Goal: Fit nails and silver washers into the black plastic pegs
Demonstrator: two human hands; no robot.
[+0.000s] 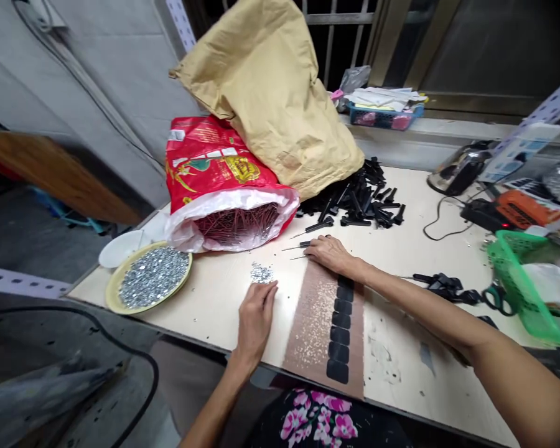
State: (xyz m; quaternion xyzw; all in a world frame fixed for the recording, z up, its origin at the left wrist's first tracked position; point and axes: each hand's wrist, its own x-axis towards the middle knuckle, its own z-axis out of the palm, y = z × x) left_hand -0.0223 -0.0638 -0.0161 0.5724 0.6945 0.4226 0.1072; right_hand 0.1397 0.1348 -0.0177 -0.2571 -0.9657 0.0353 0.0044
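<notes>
My left hand (256,314) rests on the table with thumb and fingers pinched together. Its fingertips are at the near edge of a small pile of silvery bits (261,272); whatever they hold is too small to make out. My right hand (329,252) reaches across to the far end of a brown sheet (303,339), its fingers curled down over a black plastic piece with a thin metal rod. Similar rodded black pieces (320,225) lie just beyond its fingers. Along the sheet runs a row of black rounded squares (340,336), beside a scatter of pale specks.
A yellow bowl of silvery bits (154,277) and a white bowl (124,247) stand left. Behind are a red sack of thin reddish rods (236,227), a tan paper sack (280,93) and heaped black pieces (368,196). Scissors (498,298) and a green basket (513,255) lie right.
</notes>
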